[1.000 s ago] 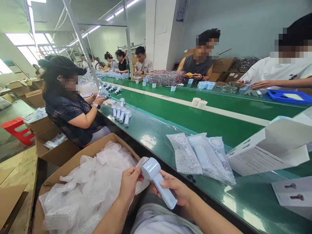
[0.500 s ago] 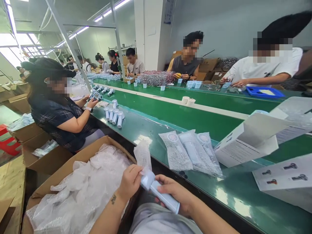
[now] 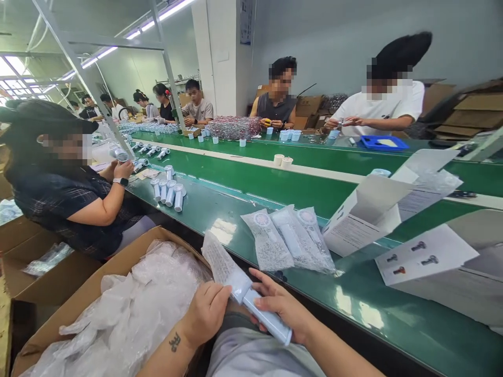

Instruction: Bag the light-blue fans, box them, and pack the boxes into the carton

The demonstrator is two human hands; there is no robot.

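Note:
In my right hand [image 3: 281,306] I grip the long handle of a light-blue handheld device [image 3: 271,319] with a rounded head; its exact kind is unclear. A clear bubble-wrap bag [image 3: 222,262] covers the head and points away from me. The handle sticks out bare. My left hand [image 3: 210,309] pinches the bag's edge beside the head. On the bench ahead lie several bubble-wrapped devices [image 3: 271,241] side by side. At my left stands a cardboard box [image 3: 94,275] heaped with loose bubble-wrap bags [image 3: 137,309].
White printed boxes [image 3: 361,214] with raised flaps stand at the right of the bench [image 3: 314,293]. Several unwrapped light-blue devices [image 3: 168,193] lie farther left, near a seated co-worker [image 3: 78,183]. Beyond the green conveyor belt [image 3: 236,178], other people handle small parts.
The bag has been pulled down over the device's head and now stretches straight out. My left hand has moved slightly nearer me. The view has turned to the right.

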